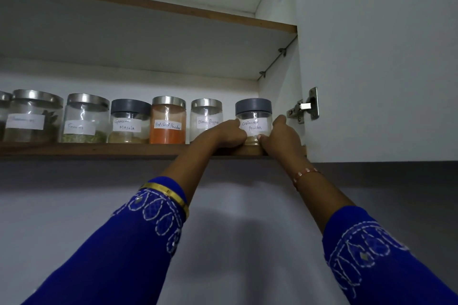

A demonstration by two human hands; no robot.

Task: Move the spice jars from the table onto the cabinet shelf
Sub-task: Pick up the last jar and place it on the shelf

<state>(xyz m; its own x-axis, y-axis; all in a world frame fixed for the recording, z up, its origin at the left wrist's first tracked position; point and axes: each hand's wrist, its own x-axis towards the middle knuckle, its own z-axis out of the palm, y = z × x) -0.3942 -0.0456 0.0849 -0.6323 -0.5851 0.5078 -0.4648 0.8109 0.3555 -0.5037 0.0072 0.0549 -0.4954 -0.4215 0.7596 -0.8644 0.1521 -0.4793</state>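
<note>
Both hands held the clear glass jar with a dark grey lid, labelled "Coriander Powder" (253,119), at the right end of the brown-edged wooden cabinet shelf (99,149). The left hand (229,132) wrapped its left side and the right hand (280,135) its right, each grip closed on the jar. Just left stood the steel-lidded "Black Pepper" jar (205,116) and the orange "Red Chilli Powder" jar (168,120).

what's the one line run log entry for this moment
step: place jar | left hand + right hand: hold coriander powder jar | location: cabinet shelf, right end, beside black pepper jar
</note>
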